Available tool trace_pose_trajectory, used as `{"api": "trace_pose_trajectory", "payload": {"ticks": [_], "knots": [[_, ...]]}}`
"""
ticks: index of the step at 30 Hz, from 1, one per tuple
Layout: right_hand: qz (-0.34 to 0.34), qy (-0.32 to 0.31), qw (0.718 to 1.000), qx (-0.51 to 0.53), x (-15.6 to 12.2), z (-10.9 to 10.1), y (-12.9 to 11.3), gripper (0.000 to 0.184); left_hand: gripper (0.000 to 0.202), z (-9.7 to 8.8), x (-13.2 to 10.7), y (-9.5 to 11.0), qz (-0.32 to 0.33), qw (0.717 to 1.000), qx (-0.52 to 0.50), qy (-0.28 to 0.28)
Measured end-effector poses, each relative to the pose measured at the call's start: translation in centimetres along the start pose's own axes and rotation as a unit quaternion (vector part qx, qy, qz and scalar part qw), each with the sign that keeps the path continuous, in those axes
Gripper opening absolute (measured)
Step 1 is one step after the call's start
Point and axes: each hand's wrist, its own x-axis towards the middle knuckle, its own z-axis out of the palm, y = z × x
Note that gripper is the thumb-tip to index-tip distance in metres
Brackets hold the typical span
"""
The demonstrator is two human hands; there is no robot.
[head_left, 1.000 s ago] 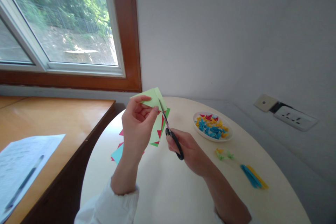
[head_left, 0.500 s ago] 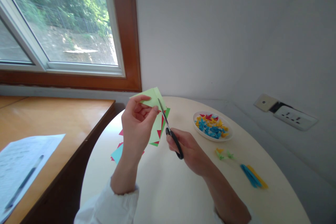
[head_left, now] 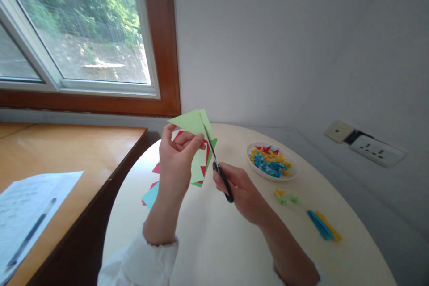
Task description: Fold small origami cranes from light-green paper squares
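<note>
My left hand [head_left: 176,158] pinches a folded light-green paper [head_left: 191,121] and holds it up above a round cream table [head_left: 208,237]. My right hand [head_left: 243,192] grips black-handled scissors [head_left: 219,174]; their blades reach up along the right edge of the green paper. Under the hands a stack of red, green and blue coloured sheets [head_left: 157,187] lies on the table.
A white dish [head_left: 271,162] of small red, yellow and blue folded pieces sits to the right. Two tiny folded bits [head_left: 284,196] and blue and yellow strips [head_left: 323,225] lie nearer. A wooden desk [head_left: 67,161] at left bears a printed sheet [head_left: 23,205] with a pen [head_left: 30,232]. Wall sockets [head_left: 380,150] at right.
My left hand has lifted and tilted the green paper slightly, showing more of the red sheets beneath. The scissor blades have advanced a little up along the paper.
</note>
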Motion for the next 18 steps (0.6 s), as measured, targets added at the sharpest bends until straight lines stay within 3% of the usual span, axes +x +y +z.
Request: {"api": "trace_pose_trajectory", "payload": {"ticks": [5, 18], "knots": [[0.002, -0.002, 1.000, 0.016, 0.00, -0.01, 0.17, 0.041, 0.015, -0.15, -0.03, -0.16, -0.006, 1.000, 0.008, -0.027], [0.005, -0.001, 1.000, 0.020, 0.04, 0.12, 0.26, 0.042, 0.021, -0.11, -0.16, -0.21, 0.040, 0.994, 0.088, -0.041]]}}
